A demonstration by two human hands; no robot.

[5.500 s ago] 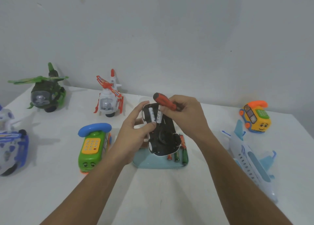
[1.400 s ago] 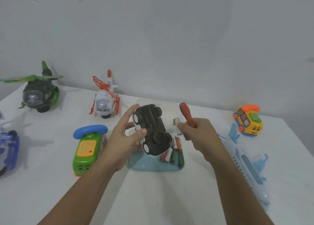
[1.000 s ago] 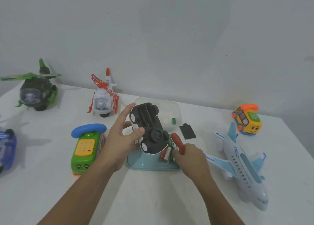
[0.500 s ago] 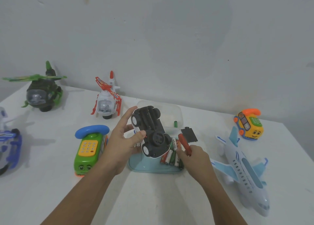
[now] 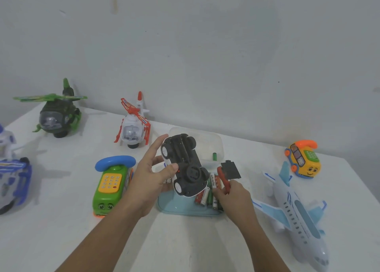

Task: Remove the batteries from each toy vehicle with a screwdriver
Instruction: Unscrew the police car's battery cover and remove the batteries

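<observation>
Left hand (image 5: 148, 181) fingers (image 5: 158, 143) grip upturned toy car (image 5: 185, 165); right hand (image 5: 232, 197) fingers (image 5: 221, 192) grip screwdriver (image 5: 223, 176) over batteries (image 5: 205, 195).

The left hand (image 5: 150, 181) grips the toy car (image 5: 184, 165) underside up, above the blue tray (image 5: 174, 207) at mid-table (image 5: 61, 241). The car's battery bay faces the camera, uncovered. The right hand (image 5: 232, 197) holds the red-handled screwdriver (image 5: 223, 180) over the loose batteries (image 5: 205, 197) in the tray. The black cover (image 5: 231, 170) lies just beyond the tray, beside the clear container (image 5: 216, 142), which holds one green battery (image 5: 214, 156).

Along the far edge stand the green helicopter (image 5: 55, 115) and the white helicopter (image 5: 133, 128). The blue vehicle (image 5: 14, 179) sits at the left edge, the green phone toy (image 5: 111, 185) left of the tray. The airplane (image 5: 298, 214) and yellow phone toy (image 5: 304, 160) occupy the right side.
</observation>
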